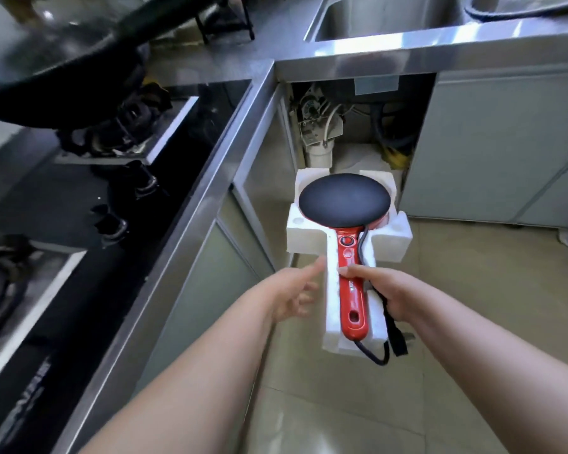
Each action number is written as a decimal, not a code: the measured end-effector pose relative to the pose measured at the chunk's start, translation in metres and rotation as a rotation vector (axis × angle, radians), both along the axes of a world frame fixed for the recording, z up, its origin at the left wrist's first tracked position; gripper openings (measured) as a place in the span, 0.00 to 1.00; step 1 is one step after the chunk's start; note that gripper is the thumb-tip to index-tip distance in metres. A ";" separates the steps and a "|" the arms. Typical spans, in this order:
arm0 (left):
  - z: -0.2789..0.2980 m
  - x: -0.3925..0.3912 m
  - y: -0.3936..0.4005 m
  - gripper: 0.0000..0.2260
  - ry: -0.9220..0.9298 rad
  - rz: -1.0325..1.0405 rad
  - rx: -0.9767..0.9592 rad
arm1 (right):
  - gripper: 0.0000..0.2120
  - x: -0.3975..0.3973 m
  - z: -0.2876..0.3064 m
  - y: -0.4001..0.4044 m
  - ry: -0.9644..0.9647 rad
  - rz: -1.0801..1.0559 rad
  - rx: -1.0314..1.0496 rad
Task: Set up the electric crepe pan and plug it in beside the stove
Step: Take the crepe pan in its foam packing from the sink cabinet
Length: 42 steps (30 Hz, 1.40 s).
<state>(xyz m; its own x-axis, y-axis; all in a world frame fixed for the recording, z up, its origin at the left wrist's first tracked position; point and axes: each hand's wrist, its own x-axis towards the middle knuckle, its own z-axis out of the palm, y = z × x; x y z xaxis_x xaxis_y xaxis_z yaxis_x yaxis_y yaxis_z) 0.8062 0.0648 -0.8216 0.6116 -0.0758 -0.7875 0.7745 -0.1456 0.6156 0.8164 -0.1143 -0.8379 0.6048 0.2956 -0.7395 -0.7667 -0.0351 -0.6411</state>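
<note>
The electric crepe pan (345,199) has a round black plate and a red handle (350,290). It lies in a white foam tray (394,240), held in the air over the floor in front of an open cabinet. My right hand (379,291) grips the handle together with the foam's right edge, thumb across the red handle. The black power cord (391,326) runs under that hand and its plug (399,344) hangs below. My left hand (295,294) hovers just left of the foam with fingers spread, index finger touching its edge.
A black glass gas stove (79,240) with burners is set into the steel counter (204,198) on the left, a dark wok (56,70) on the far burner. A steel sink (384,18) lies at the top. The open under-sink cabinet (358,126) shows pipes and a filter.
</note>
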 end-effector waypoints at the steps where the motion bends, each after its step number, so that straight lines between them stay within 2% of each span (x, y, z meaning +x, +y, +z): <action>1: 0.005 0.008 0.007 0.41 -0.046 0.091 0.025 | 0.08 -0.002 0.002 -0.001 -0.009 -0.009 0.007; 4: 0.023 0.037 0.034 0.46 -0.234 0.336 0.167 | 0.13 -0.005 0.005 -0.004 -0.050 -0.016 0.008; 6: 0.037 0.054 0.044 0.46 -0.341 0.389 0.276 | 0.16 -0.005 0.006 -0.010 -0.078 -0.025 -0.017; 9: 0.045 0.079 0.055 0.42 -0.411 0.438 0.395 | 0.15 -0.002 0.010 -0.021 -0.137 -0.042 -0.055; 16: 0.039 0.112 0.055 0.42 -0.369 0.404 0.395 | 0.13 0.009 0.025 -0.052 -0.257 -0.028 -0.098; 19: 0.043 0.113 0.044 0.42 -0.368 0.428 0.363 | 0.17 0.019 0.039 -0.058 -0.301 -0.040 -0.100; 23: 0.047 0.110 0.017 0.35 -0.337 0.440 0.341 | 0.21 0.036 0.067 -0.065 -0.361 -0.040 -0.109; 27: 0.058 0.115 -0.013 0.38 -0.255 0.539 0.222 | 0.16 0.061 0.101 -0.082 -0.423 -0.045 -0.138; 31: 0.061 0.131 -0.033 0.48 -0.209 0.410 0.219 | 0.14 0.097 0.131 -0.104 -0.494 -0.065 -0.190; 36: 0.055 0.154 -0.071 0.39 -0.213 0.181 0.201 | 0.16 0.151 0.150 -0.132 -0.538 -0.095 -0.225; 42: 0.064 0.205 -0.156 0.26 -0.213 0.144 0.098 | 0.23 0.224 0.161 -0.178 -0.558 -0.106 -0.240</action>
